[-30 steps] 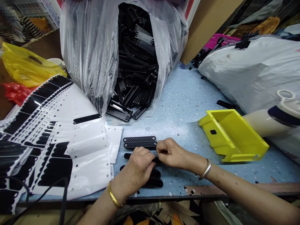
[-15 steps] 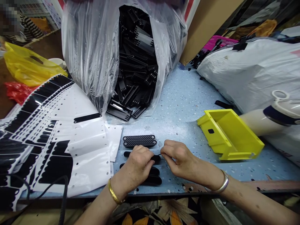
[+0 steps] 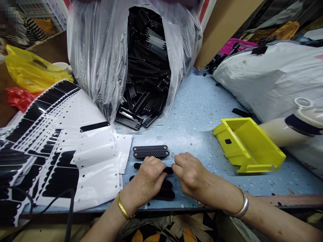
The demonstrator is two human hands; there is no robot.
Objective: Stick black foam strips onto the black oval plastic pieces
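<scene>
My left hand (image 3: 150,174) is closed over a slim black piece (image 3: 168,170) lying crosswise near the table's front edge. At that piece's right end, my right hand (image 3: 188,171) has its fingers curled together; whatever is between them is hidden. Just beyond my hands lie two textured black strips (image 3: 150,151) side by side, with small round metal spots at their ends. More smooth black pieces (image 3: 165,194) lie below and partly under my left hand.
White sheets with black strips (image 3: 97,158) cover the left side. A clear plastic bag (image 3: 101,57) full of black parts stands behind. To the right are a yellow bin (image 3: 264,144), a white bottle (image 3: 275,131) and a large white bag (image 3: 264,74).
My right hand has turned and its fingers have curled in further, close against the black piece's right end. The thin dark bit at its fingertips no longer shows. My left hand has barely moved.
</scene>
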